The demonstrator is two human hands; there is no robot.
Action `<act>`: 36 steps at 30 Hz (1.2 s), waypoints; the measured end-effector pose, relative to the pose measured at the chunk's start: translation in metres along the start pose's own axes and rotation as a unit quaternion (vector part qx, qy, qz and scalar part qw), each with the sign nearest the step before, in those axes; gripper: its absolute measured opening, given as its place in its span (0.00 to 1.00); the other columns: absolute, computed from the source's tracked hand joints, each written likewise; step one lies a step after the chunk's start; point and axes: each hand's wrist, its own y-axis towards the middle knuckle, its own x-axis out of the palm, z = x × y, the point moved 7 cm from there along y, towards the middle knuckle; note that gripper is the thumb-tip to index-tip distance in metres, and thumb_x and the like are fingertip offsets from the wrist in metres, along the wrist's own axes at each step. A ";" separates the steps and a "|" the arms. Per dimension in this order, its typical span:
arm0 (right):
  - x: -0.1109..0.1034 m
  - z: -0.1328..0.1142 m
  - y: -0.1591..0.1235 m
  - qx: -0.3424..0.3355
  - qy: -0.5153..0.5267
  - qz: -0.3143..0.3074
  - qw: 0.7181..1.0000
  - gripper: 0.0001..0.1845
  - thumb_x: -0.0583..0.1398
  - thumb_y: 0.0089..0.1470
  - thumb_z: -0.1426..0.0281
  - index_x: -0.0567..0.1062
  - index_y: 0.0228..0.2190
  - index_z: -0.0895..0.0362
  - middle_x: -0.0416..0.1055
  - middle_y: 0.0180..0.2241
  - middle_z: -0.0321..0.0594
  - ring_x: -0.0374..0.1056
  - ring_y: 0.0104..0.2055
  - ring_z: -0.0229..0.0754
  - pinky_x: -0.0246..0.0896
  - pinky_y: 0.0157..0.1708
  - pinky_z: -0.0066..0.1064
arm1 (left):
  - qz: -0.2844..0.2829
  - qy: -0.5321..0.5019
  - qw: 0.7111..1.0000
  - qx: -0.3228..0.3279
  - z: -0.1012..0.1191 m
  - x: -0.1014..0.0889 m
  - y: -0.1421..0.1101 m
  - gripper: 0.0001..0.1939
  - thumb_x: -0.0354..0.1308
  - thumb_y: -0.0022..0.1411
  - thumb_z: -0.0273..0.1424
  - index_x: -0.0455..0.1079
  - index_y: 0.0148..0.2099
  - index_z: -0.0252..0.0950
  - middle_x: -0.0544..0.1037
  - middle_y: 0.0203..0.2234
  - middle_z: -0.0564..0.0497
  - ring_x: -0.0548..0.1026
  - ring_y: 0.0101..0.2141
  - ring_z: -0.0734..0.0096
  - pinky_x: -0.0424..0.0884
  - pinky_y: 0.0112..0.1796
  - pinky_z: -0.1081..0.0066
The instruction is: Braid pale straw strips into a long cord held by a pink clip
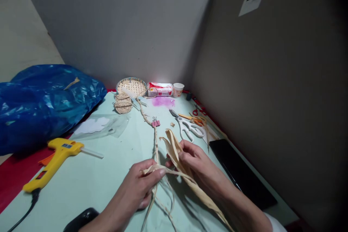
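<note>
My left hand (pixel 141 185) is closed, pinching the near end of a thin braided straw cord (pixel 155 141) and loose pale husk strips (pixel 163 203) on the pale green table (pixel 89 185). My right hand (pixel 195 163) is closed on a bunch of wide dried husk leaves (pixel 172 145), just right of the left hand. The braid runs away from my hands past a pink binder clip (pixel 156 122) toward the back of the table.
A yellow glue gun (pixel 51 163) lies at the left. A blue plastic bag (pixel 43 101) is behind it. White scissors (pixel 187 125), a black phone (pixel 239 174), a woven tray (pixel 132 86), woven straw discs (pixel 123 103), a tissue pack (pixel 160 89) and a small cup (pixel 178 89) surround the work.
</note>
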 end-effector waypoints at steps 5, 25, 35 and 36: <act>-0.004 -0.003 0.001 0.017 -0.050 0.066 0.996 0.10 0.57 0.45 0.69 0.58 0.27 0.54 0.64 0.20 0.29 0.60 0.20 0.34 0.53 0.22 0.26 | -0.001 -0.032 0.999 -0.005 -0.001 0.001 0.000 0.20 0.61 0.54 0.45 0.59 0.25 0.37 0.54 0.10 0.65 0.45 0.10 0.88 0.40 0.12 0.80; 0.002 -0.004 -0.006 0.025 0.032 -0.055 0.998 0.08 0.58 0.55 0.65 0.66 0.32 0.56 0.65 0.25 0.33 0.56 0.20 0.30 0.50 0.21 0.23 | 0.000 -0.068 0.998 -0.008 0.002 0.001 -0.002 0.20 0.62 0.53 0.45 0.58 0.25 0.37 0.54 0.11 0.65 0.45 0.11 0.88 0.40 0.13 0.80; 0.012 -0.004 -0.006 0.015 -0.117 -0.091 0.989 0.15 0.62 0.50 0.59 0.67 0.30 0.58 0.60 0.23 0.32 0.52 0.25 0.33 0.45 0.25 0.26 | 0.009 -0.063 0.998 -0.007 0.005 0.004 -0.002 0.19 0.64 0.50 0.45 0.63 0.32 0.36 0.52 0.10 0.67 0.44 0.11 0.88 0.41 0.13 0.80; 0.007 -0.006 -0.003 0.001 -0.126 -0.053 0.991 0.15 0.62 0.50 0.60 0.67 0.29 0.58 0.59 0.23 0.32 0.52 0.25 0.33 0.45 0.25 0.26 | 0.005 -0.060 0.998 -0.006 0.004 0.003 -0.001 0.20 0.64 0.51 0.46 0.61 0.30 0.37 0.53 0.10 0.67 0.43 0.11 0.88 0.41 0.12 0.80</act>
